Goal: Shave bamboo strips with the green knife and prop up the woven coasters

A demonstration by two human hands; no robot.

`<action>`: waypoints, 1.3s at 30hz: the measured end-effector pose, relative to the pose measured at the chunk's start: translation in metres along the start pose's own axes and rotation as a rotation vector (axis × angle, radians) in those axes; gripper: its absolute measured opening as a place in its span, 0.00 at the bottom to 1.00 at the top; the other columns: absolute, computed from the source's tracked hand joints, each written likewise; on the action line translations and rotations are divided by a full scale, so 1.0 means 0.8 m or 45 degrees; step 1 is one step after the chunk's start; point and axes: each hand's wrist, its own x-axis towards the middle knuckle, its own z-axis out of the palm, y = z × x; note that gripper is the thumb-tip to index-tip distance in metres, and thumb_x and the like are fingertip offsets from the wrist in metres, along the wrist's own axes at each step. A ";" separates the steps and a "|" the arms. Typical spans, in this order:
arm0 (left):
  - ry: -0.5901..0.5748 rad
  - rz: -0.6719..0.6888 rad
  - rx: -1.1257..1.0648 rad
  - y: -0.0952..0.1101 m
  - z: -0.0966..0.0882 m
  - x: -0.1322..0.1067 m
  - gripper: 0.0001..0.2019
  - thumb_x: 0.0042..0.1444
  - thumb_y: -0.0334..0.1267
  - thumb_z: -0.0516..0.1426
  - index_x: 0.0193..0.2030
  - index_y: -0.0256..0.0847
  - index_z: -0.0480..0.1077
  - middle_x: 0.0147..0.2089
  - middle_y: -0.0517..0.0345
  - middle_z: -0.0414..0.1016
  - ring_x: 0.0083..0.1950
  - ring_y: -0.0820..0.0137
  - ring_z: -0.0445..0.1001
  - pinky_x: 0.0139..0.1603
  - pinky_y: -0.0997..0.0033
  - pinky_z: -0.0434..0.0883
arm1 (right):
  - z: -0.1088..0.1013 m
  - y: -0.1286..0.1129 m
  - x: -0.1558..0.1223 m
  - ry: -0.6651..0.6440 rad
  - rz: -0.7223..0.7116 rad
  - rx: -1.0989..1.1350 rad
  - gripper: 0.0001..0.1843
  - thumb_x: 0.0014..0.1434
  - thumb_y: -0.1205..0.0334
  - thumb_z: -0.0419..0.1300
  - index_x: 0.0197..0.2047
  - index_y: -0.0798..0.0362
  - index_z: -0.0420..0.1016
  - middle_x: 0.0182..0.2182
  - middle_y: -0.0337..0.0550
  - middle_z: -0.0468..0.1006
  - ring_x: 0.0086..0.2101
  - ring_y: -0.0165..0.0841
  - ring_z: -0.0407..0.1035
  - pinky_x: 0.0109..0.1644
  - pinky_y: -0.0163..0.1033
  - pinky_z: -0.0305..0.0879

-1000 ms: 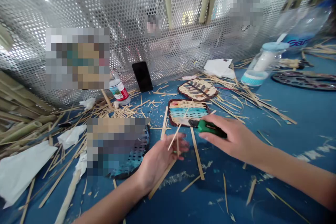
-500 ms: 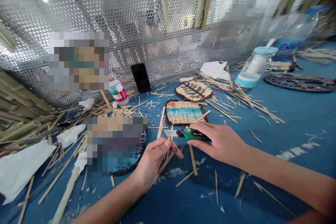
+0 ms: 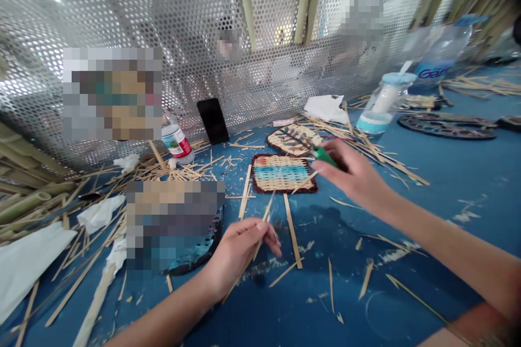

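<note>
My left hand (image 3: 240, 249) pinches a thin bamboo strip (image 3: 265, 217) low over the blue table (image 3: 448, 173), its fingers closed on it. My right hand (image 3: 354, 176) is raised over the table, further back and to the right, and is closed on a green utility knife (image 3: 323, 155). The knife points toward two woven mats: a rectangular one with blue and tan bands (image 3: 284, 173) and an oval one (image 3: 293, 140) behind it. Loose bamboo strips (image 3: 292, 230) lie between my hands.
A perforated metal screen (image 3: 260, 65) stands along the back. A black phone (image 3: 212, 120) leans on it beside a small water bottle (image 3: 176, 142). A jar with a blue lid (image 3: 380, 103), white tissues (image 3: 325, 107) and a heap of bamboo scraps (image 3: 171, 171) lie around.
My right hand has lifted the green knife away from the strip, up and back toward the woven mats. My left hand kept its pinch on the strip and drew slightly nearer.
</note>
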 end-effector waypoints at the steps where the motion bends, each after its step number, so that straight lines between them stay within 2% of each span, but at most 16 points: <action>1: -0.042 -0.020 0.060 0.002 0.000 -0.002 0.15 0.62 0.43 0.55 0.30 0.36 0.74 0.27 0.55 0.75 0.33 0.69 0.74 0.43 0.70 0.66 | 0.010 -0.006 -0.008 -0.106 -0.003 0.024 0.23 0.59 0.43 0.59 0.49 0.49 0.66 0.30 0.38 0.70 0.28 0.31 0.63 0.32 0.37 0.59; 4: -0.179 -0.060 0.222 0.009 0.003 -0.010 0.16 0.61 0.43 0.57 0.29 0.33 0.76 0.28 0.53 0.75 0.32 0.70 0.72 0.39 0.72 0.64 | 0.034 -0.021 -0.029 -0.486 -0.090 0.065 0.23 0.59 0.46 0.60 0.53 0.50 0.66 0.31 0.37 0.70 0.28 0.30 0.63 0.32 0.36 0.59; 6: -0.231 -0.062 0.273 0.012 0.004 -0.013 0.16 0.61 0.43 0.57 0.29 0.33 0.76 0.27 0.53 0.75 0.32 0.69 0.72 0.38 0.72 0.64 | 0.041 -0.027 -0.038 -0.756 -0.180 0.073 0.18 0.60 0.48 0.59 0.46 0.51 0.70 0.27 0.36 0.69 0.27 0.28 0.60 0.30 0.34 0.56; 8: -0.233 -0.052 0.284 0.013 0.004 -0.014 0.15 0.61 0.43 0.57 0.29 0.34 0.75 0.27 0.54 0.74 0.32 0.69 0.72 0.38 0.72 0.65 | 0.042 -0.028 -0.040 -0.891 -0.210 0.071 0.14 0.61 0.49 0.58 0.38 0.52 0.70 0.24 0.34 0.66 0.25 0.27 0.57 0.28 0.33 0.53; 9: -0.220 -0.045 0.281 0.012 0.003 -0.013 0.16 0.62 0.43 0.56 0.28 0.35 0.74 0.27 0.54 0.74 0.32 0.70 0.71 0.38 0.72 0.65 | 0.041 -0.029 -0.040 -0.896 -0.197 0.061 0.14 0.61 0.49 0.58 0.35 0.53 0.69 0.23 0.33 0.65 0.24 0.26 0.57 0.28 0.33 0.52; 13: -0.177 -0.034 0.250 0.005 0.002 -0.010 0.17 0.62 0.46 0.55 0.28 0.36 0.72 0.26 0.56 0.71 0.29 0.70 0.71 0.35 0.72 0.66 | 0.036 -0.033 -0.036 -0.774 -0.081 0.069 0.15 0.62 0.50 0.57 0.32 0.53 0.67 0.24 0.35 0.65 0.26 0.27 0.57 0.30 0.34 0.54; 18: -0.150 -0.023 0.261 0.001 0.002 -0.012 0.17 0.61 0.46 0.55 0.29 0.35 0.72 0.28 0.56 0.70 0.28 0.70 0.72 0.34 0.70 0.68 | 0.037 -0.032 -0.036 -0.793 0.093 0.387 0.12 0.61 0.52 0.57 0.36 0.52 0.68 0.22 0.33 0.62 0.22 0.26 0.58 0.26 0.33 0.57; 21: -0.129 -0.006 0.304 0.003 0.003 -0.013 0.16 0.63 0.45 0.54 0.31 0.36 0.73 0.28 0.57 0.70 0.28 0.71 0.72 0.34 0.70 0.68 | 0.034 -0.026 -0.033 -0.752 0.103 0.391 0.13 0.61 0.49 0.57 0.37 0.52 0.68 0.20 0.32 0.62 0.19 0.26 0.58 0.23 0.33 0.56; 24: -0.132 0.024 0.368 0.008 0.008 -0.013 0.16 0.65 0.43 0.51 0.34 0.37 0.74 0.30 0.56 0.73 0.34 0.69 0.73 0.42 0.69 0.67 | 0.021 -0.026 -0.020 -0.584 0.010 0.287 0.14 0.61 0.49 0.58 0.37 0.52 0.70 0.21 0.33 0.65 0.20 0.26 0.59 0.24 0.34 0.57; 27: -0.214 0.100 0.687 0.011 0.016 -0.014 0.16 0.68 0.42 0.48 0.41 0.38 0.74 0.38 0.53 0.77 0.43 0.67 0.73 0.49 0.68 0.65 | -0.005 -0.032 0.002 -0.305 -0.049 0.199 0.14 0.60 0.49 0.59 0.38 0.52 0.70 0.23 0.35 0.67 0.20 0.26 0.60 0.24 0.35 0.59; 30: -0.415 0.359 1.263 0.007 0.022 -0.019 0.13 0.67 0.37 0.46 0.48 0.39 0.71 0.46 0.51 0.76 0.48 0.65 0.71 0.54 0.63 0.64 | -0.045 -0.030 0.028 -0.094 -0.064 -0.029 0.14 0.59 0.49 0.59 0.39 0.52 0.71 0.23 0.36 0.68 0.21 0.28 0.62 0.26 0.36 0.60; 32: -0.557 0.554 1.590 0.001 0.025 -0.023 0.13 0.65 0.33 0.47 0.51 0.38 0.69 0.49 0.48 0.74 0.50 0.62 0.70 0.54 0.59 0.64 | -0.078 -0.019 0.041 0.021 -0.076 -0.277 0.15 0.59 0.49 0.58 0.40 0.52 0.72 0.24 0.38 0.70 0.24 0.29 0.64 0.29 0.37 0.60; 34: -0.630 0.679 1.806 -0.004 0.027 -0.026 0.13 0.63 0.31 0.48 0.52 0.38 0.68 0.50 0.47 0.73 0.49 0.60 0.70 0.52 0.57 0.65 | -0.110 -0.001 0.050 0.110 -0.051 -0.610 0.17 0.61 0.49 0.55 0.42 0.54 0.73 0.27 0.42 0.73 0.28 0.32 0.67 0.32 0.39 0.60; 37: -0.628 0.746 1.914 -0.008 0.027 -0.027 0.14 0.63 0.30 0.47 0.53 0.38 0.66 0.51 0.48 0.73 0.48 0.60 0.70 0.51 0.57 0.66 | -0.138 0.027 0.054 0.015 0.156 -1.157 0.23 0.64 0.49 0.48 0.43 0.60 0.74 0.32 0.53 0.76 0.33 0.39 0.71 0.32 0.42 0.56; 39: -0.620 0.750 1.923 -0.008 0.026 -0.026 0.14 0.63 0.30 0.47 0.53 0.38 0.66 0.51 0.49 0.72 0.49 0.60 0.70 0.51 0.56 0.66 | -0.134 0.039 0.052 -0.096 0.325 -1.346 0.24 0.64 0.50 0.48 0.45 0.61 0.74 0.34 0.57 0.77 0.33 0.42 0.72 0.30 0.42 0.54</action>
